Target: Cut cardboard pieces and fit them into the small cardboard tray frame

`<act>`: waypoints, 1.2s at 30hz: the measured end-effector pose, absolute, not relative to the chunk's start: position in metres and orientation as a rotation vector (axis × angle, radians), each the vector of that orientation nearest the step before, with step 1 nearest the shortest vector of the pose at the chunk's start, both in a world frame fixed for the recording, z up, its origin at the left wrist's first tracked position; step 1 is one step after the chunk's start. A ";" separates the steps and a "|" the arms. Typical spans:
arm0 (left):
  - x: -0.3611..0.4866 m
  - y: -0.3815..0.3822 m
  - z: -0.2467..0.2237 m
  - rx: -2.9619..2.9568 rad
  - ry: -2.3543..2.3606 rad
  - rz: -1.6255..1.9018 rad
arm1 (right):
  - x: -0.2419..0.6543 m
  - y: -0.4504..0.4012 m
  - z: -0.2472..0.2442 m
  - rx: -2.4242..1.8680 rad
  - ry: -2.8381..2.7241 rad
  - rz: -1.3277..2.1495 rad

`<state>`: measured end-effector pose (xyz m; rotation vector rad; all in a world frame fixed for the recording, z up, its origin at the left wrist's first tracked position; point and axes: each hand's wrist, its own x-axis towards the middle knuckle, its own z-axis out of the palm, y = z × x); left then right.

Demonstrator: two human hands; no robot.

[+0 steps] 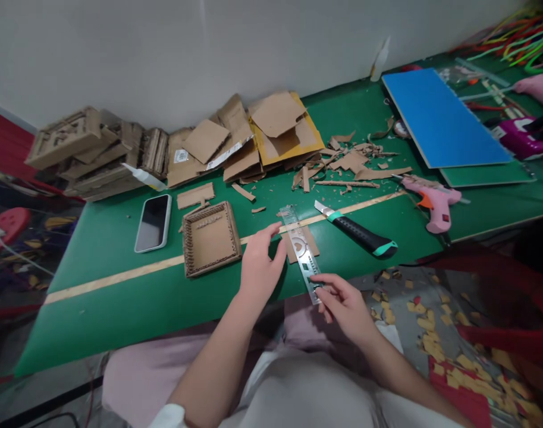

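A clear ruler lies slanted across a small flat piece of cardboard near the front of the green table. My right hand pinches the ruler's near end, which juts past the table edge. To the left of the ruler is my left hand, its thumb and fingers apart and close to the cardboard's left side; it holds nothing I can see. A black and teal utility knife, blade out, rests just to the right. Left of my hands sits a shallow cardboard tray with corrugated walls.
A phone lies at left, near a white glue bottle and stacked cardboard. Cardboard scraps spread behind the knife. A pink glue gun and a blue board are at right. Yellowish scraps litter the floor.
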<state>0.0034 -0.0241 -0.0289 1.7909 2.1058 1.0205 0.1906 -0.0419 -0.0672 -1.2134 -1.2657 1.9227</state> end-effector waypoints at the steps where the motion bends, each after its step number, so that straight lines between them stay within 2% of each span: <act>1: 0.004 -0.022 -0.029 1.791 2.097 1.014 | 0.190 -0.042 -0.067 -1.216 -1.261 1.923; 11: 0.017 -0.011 -0.042 2.127 1.849 0.736 | 0.189 -0.043 -0.067 -1.243 -1.239 1.873; 36: 0.016 -0.016 -0.053 2.217 1.823 0.794 | 0.189 -0.045 -0.068 -1.267 -1.296 1.844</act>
